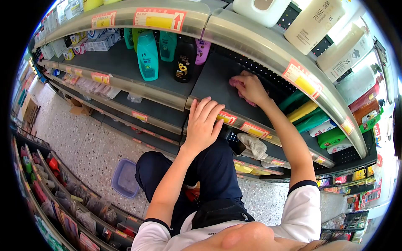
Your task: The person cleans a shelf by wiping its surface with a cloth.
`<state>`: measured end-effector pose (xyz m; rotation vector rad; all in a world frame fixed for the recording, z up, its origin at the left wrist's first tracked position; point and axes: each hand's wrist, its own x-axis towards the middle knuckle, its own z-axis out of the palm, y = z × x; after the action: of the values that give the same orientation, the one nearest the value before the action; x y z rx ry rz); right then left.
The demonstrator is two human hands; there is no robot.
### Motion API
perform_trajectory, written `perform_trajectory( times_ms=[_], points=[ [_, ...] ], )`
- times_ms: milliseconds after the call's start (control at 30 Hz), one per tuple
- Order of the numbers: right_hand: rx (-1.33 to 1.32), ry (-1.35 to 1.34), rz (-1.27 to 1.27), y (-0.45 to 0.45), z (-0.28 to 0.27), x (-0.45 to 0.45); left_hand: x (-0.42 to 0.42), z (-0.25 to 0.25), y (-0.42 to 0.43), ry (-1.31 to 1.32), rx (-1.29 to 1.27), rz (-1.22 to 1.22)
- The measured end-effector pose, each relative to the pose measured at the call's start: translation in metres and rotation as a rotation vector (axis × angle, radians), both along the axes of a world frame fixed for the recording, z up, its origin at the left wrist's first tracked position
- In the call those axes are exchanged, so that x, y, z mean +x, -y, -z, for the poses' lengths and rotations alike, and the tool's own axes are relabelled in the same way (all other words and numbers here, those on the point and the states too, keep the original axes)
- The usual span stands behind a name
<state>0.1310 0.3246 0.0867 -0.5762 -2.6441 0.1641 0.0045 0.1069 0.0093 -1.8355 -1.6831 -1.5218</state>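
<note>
My right hand (250,87) is closed around a pink cloth (238,83), pressed to the dark shelf board (213,79). Part of the cloth is hidden under the fingers. On the shelf's front rail rests my left hand (203,123), fingers stretched out and holding nothing, beside a price label (226,117). Left of the cloth stand a teal shampoo bottle (148,58), a black bottle (185,60) and a purple bottle (202,51). Several green and yellow bottles (302,111) are to the right of my right forearm.
Large white pump bottles (315,25) stand on the shelf above, whose curved edge (251,35) overhangs my right arm. A grey rag (253,145) lies on the shelf below. On the speckled floor sits a purple plastic basin (125,178). Another stocked rack (71,201) is at lower left.
</note>
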Motion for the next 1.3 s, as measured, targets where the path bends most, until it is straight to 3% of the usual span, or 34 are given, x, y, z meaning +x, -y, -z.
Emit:
perform_trajectory(
  times_ms=[333, 1300],
  points=[
    [0.070, -0.028, 0.032, -0.008, 0.006, -0.010, 0.002, 0.001, 0.001, -0.007, -0.008, -0.003],
    [-0.091, 0.023, 0.008, 0.028, -0.004, 0.046, 0.003, -0.004, 0.003, -0.004, -0.047, -0.003]
  ],
)
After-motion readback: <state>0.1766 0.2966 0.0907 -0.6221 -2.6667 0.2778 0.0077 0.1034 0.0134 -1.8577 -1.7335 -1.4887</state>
